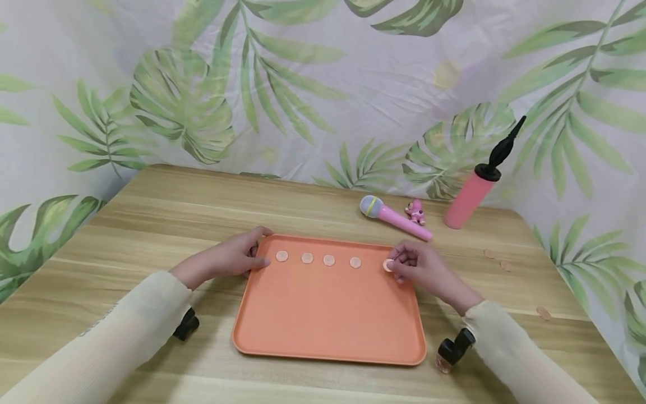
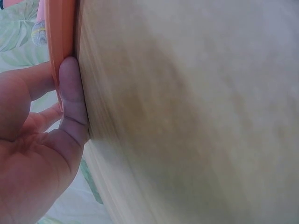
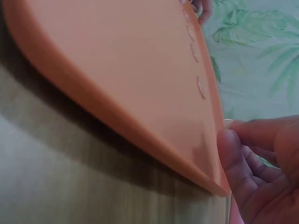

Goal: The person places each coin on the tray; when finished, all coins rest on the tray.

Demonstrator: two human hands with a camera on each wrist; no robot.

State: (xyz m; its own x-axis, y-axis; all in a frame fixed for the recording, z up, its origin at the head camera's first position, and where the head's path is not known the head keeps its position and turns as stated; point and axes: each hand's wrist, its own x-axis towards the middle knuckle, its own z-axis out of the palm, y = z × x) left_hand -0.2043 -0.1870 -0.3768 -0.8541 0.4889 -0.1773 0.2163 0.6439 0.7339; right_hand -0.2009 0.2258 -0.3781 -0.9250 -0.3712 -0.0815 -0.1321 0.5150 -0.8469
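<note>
An orange tray (image 1: 330,314) lies on the wooden table, with several copper-coloured coins (image 1: 329,260) in a row along its far side. At the tray's far left corner my left hand (image 1: 242,253) grips the rim, thumb over the inside edge. In the left wrist view, fingers (image 2: 72,88) lie against the tray's side (image 2: 60,32). My right hand (image 1: 421,266) pinches one coin (image 1: 388,265) between thumb and fingers above the far right corner. The right wrist view shows the pinching right hand (image 3: 261,163), its coin (image 3: 227,122) mostly hidden.
Behind the tray lie a pink toy microphone (image 1: 398,220) and a small pink figurine (image 1: 415,212). A pink and black hand pump (image 1: 471,196) stands at the back right. Loose coins (image 1: 506,265) lie on the table (image 1: 504,297) to the right; another coin (image 1: 443,365) sits beside the right wrist camera.
</note>
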